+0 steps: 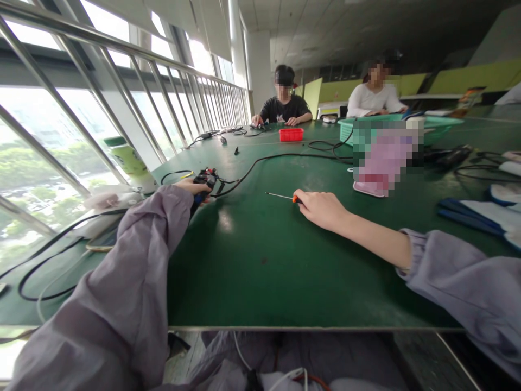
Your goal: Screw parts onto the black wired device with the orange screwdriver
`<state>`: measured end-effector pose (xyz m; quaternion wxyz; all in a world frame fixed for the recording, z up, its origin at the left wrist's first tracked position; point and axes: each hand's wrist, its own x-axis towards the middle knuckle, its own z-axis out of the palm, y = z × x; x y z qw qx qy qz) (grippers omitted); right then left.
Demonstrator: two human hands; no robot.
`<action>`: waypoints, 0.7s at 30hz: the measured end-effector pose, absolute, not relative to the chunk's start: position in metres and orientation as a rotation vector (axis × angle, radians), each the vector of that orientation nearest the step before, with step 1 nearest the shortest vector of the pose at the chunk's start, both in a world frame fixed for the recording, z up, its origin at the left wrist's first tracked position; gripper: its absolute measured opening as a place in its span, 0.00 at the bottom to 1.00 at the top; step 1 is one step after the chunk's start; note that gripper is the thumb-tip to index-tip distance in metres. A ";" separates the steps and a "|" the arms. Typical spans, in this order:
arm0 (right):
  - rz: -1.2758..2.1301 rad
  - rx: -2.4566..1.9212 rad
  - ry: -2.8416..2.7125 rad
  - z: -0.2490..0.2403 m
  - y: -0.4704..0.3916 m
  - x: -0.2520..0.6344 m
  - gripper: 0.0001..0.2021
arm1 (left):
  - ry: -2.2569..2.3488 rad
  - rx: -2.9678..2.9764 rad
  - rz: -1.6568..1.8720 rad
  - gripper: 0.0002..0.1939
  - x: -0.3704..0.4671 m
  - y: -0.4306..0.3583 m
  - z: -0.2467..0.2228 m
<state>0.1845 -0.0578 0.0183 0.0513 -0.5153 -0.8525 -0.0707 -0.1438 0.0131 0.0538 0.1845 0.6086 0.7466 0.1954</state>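
Observation:
My left hand (194,188) is closed around a dark corded device (207,179) with red and black parts on its top and a blue part below; its exact kind I cannot make out. A black cable (260,159) runs from it across the table to the right. My right hand (323,209) is wrapped round the orange and black handle of a screwdriver (280,195). Its thin metal shaft points left, toward the device but well apart from it. Both hands are at the middle of the green table (252,271).
A red tray (291,134) stands farther back, near a green basket (345,133). Blue and white gloves (476,214) lie at the right. A green cup (128,163) and a phone (103,239) are at the left, with loose cables. Two people sit at the far side.

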 end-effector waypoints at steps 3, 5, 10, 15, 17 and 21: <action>-0.237 -1.569 -2.609 0.018 -0.057 0.184 0.15 | 2.216 1.536 0.586 0.09 -0.156 0.012 0.056; -0.250 -1.569 -2.619 0.017 -0.056 0.184 0.15 | 2.309 1.577 0.612 0.10 -0.159 0.007 0.059; -0.305 -1.638 -2.595 0.013 -0.054 0.181 0.15 | 2.808 1.805 0.405 0.27 -0.153 -0.003 0.060; -0.326 -1.635 -2.592 0.012 -0.053 0.181 0.14 | 2.727 1.923 0.080 0.28 -0.151 -0.002 0.052; -0.322 -1.626 -2.589 0.012 -0.052 0.181 0.14 | 2.731 1.962 0.123 0.27 -0.153 -0.003 0.051; -0.296 -1.598 -2.569 0.010 -0.051 0.182 0.13 | 2.744 1.993 0.242 0.26 -0.154 -0.006 0.055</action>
